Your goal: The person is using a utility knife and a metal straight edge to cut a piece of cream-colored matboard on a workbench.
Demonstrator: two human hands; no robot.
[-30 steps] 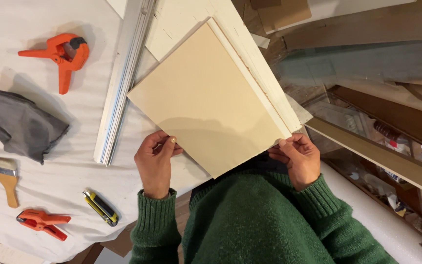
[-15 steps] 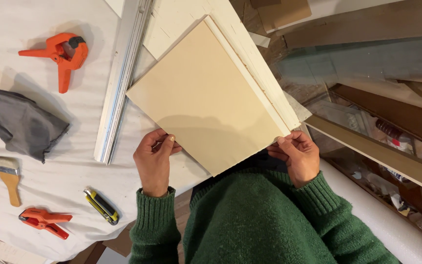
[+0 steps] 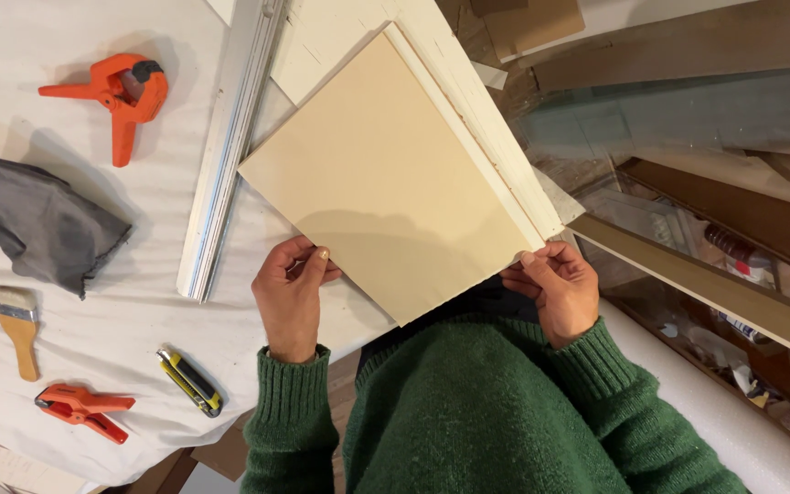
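Nothing has shifted; left hand (image 3: 291,295) and right hand (image 3: 555,291) still pinch the pale board (image 3: 386,174); fingertips hidden beneath.

The board (image 3: 386,174) looks like pale, smooth, matt wood, and the rail (image 3: 230,146) beside it is brushed metal with a dull sheen. The clamps (image 3: 116,96) are glossy orange plastic, the rag (image 3: 43,224) is rough grey cloth, and the brush (image 3: 18,334) has a plain wooden handle.
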